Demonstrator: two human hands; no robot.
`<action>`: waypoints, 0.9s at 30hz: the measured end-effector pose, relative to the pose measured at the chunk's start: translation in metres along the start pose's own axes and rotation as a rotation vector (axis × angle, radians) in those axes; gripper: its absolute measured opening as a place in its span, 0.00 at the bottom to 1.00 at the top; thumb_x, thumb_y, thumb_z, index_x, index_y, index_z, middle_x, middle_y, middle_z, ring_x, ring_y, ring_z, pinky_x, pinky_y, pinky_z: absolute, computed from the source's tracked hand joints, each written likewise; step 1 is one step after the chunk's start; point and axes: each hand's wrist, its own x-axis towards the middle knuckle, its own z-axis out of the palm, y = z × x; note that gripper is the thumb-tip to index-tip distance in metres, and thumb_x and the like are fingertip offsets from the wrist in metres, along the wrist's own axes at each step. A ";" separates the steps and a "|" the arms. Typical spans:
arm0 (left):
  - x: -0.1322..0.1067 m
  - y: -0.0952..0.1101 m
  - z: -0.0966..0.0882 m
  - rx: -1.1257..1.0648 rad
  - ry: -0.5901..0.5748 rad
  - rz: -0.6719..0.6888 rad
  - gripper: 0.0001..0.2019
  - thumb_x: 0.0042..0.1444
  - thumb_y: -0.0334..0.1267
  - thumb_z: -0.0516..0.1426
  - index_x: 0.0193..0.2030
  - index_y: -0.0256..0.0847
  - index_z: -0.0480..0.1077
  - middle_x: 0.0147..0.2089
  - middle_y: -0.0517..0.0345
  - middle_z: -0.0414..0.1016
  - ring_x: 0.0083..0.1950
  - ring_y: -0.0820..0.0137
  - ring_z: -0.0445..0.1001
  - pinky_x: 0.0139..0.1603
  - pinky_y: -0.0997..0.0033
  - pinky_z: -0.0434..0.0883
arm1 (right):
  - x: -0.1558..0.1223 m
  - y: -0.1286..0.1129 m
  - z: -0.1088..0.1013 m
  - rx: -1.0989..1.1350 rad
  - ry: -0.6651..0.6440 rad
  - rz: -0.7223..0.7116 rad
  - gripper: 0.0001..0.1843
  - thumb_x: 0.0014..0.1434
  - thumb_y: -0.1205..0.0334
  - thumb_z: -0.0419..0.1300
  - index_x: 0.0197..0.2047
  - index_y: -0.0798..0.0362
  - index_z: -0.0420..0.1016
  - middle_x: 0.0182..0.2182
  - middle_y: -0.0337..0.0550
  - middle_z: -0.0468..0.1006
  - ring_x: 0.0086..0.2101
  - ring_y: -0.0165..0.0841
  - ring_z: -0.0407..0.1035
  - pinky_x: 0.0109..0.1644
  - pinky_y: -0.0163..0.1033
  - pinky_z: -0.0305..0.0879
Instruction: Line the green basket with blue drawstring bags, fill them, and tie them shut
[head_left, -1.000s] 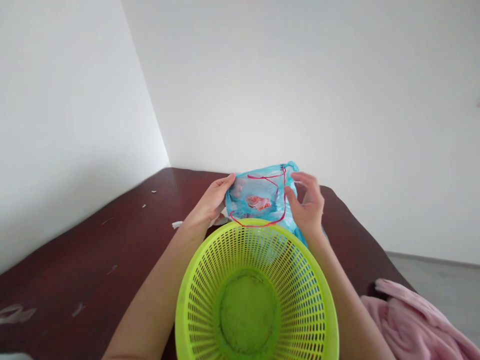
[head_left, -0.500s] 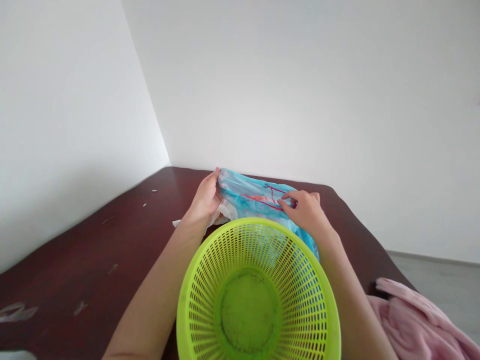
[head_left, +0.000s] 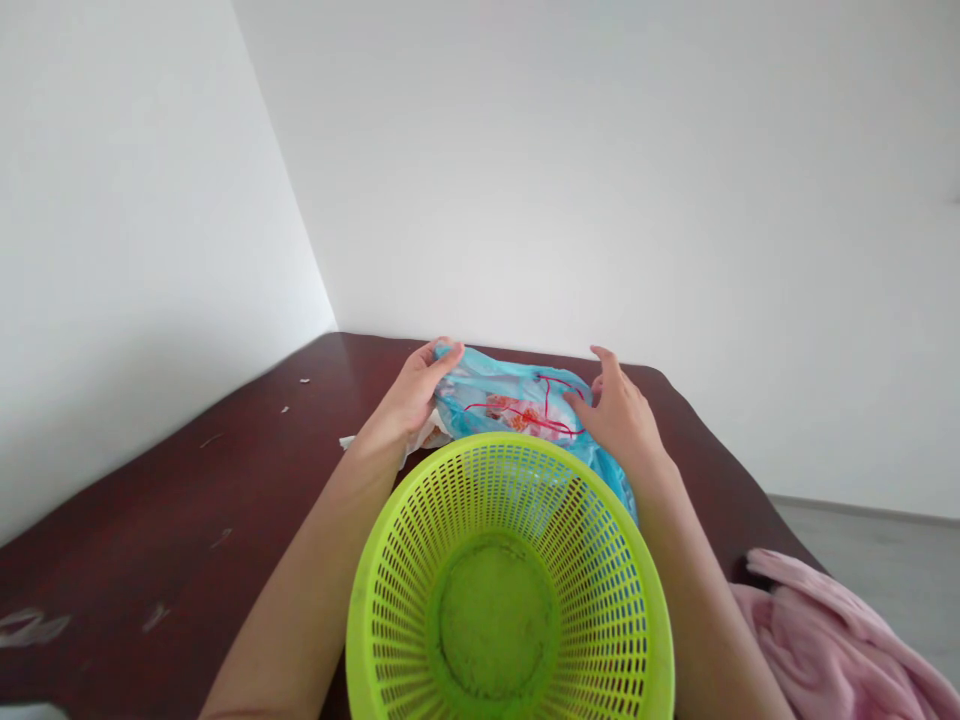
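A translucent blue plastic bag with a thin red drawstring lies spread behind the green basket. Its mouth faces me, and something pale with red and orange print shows inside. My left hand pinches the bag's left edge between thumb and fingers. At the bag's right side, my right hand has its fingers apart, with the index finger raised. Its thumb lies by the red string; whether it touches the string I cannot tell. The green slotted plastic basket stands between my forearms with nothing in it, hiding the bag's near part.
A dark red-brown table runs back to white walls. A crumpled white wrapper lies by my left wrist. Small scraps and a clear plastic piece are scattered at left. Pink cloth is bunched at the lower right.
My right hand has opened from a pinch near the red string, its index finger lifting away. The bag's mouth gapes wider, showing more of the printed thing. My left thumb has moved over the bag's edge.
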 end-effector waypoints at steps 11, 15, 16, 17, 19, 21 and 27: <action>-0.009 0.000 0.009 0.761 0.266 0.600 0.20 0.71 0.50 0.74 0.61 0.47 0.75 0.63 0.47 0.82 0.60 0.57 0.80 0.68 0.55 0.73 | 0.005 -0.026 0.001 0.589 -0.063 0.074 0.16 0.70 0.46 0.66 0.34 0.45 0.73 0.27 0.35 0.69 0.30 0.35 0.61 0.35 0.42 0.57; -0.027 0.009 0.034 0.820 -0.118 0.536 0.18 0.74 0.52 0.72 0.63 0.49 0.78 0.62 0.47 0.85 0.63 0.51 0.82 0.70 0.49 0.73 | -0.001 -0.050 -0.001 0.803 -0.269 0.084 0.23 0.71 0.37 0.70 0.36 0.46 0.77 0.29 0.36 0.72 0.31 0.34 0.62 0.35 0.41 0.59; -0.029 0.009 0.037 0.818 -0.153 0.502 0.20 0.72 0.53 0.73 0.63 0.50 0.78 0.62 0.47 0.86 0.63 0.50 0.82 0.69 0.48 0.73 | -0.003 -0.056 -0.001 0.825 -0.322 0.072 0.24 0.71 0.35 0.71 0.36 0.47 0.79 0.30 0.37 0.75 0.31 0.34 0.63 0.36 0.40 0.61; -0.029 0.008 0.039 0.821 -0.163 0.479 0.21 0.70 0.52 0.75 0.62 0.51 0.79 0.62 0.48 0.86 0.62 0.49 0.81 0.68 0.47 0.73 | -0.003 -0.060 -0.001 0.835 -0.367 0.054 0.24 0.71 0.34 0.71 0.37 0.47 0.81 0.32 0.38 0.77 0.32 0.34 0.65 0.37 0.40 0.63; -0.026 0.003 0.039 0.834 -0.180 0.452 0.20 0.67 0.52 0.77 0.59 0.51 0.80 0.59 0.49 0.87 0.60 0.49 0.81 0.66 0.47 0.73 | -0.003 -0.067 0.001 0.835 -0.420 0.013 0.25 0.72 0.33 0.72 0.39 0.47 0.85 0.34 0.39 0.81 0.34 0.34 0.68 0.39 0.41 0.66; -0.019 -0.004 0.035 0.819 -0.206 0.431 0.17 0.66 0.52 0.76 0.54 0.50 0.82 0.55 0.51 0.87 0.57 0.51 0.81 0.64 0.49 0.73 | -0.002 -0.068 0.005 0.828 -0.432 -0.019 0.24 0.72 0.33 0.72 0.42 0.47 0.89 0.37 0.40 0.84 0.36 0.35 0.71 0.42 0.41 0.69; -0.010 -0.016 0.034 0.525 -0.194 0.268 0.09 0.71 0.50 0.70 0.45 0.48 0.86 0.45 0.53 0.86 0.48 0.56 0.79 0.52 0.61 0.72 | -0.003 -0.062 0.022 0.840 -0.481 -0.023 0.22 0.70 0.35 0.74 0.45 0.47 0.88 0.38 0.40 0.86 0.37 0.36 0.74 0.45 0.43 0.72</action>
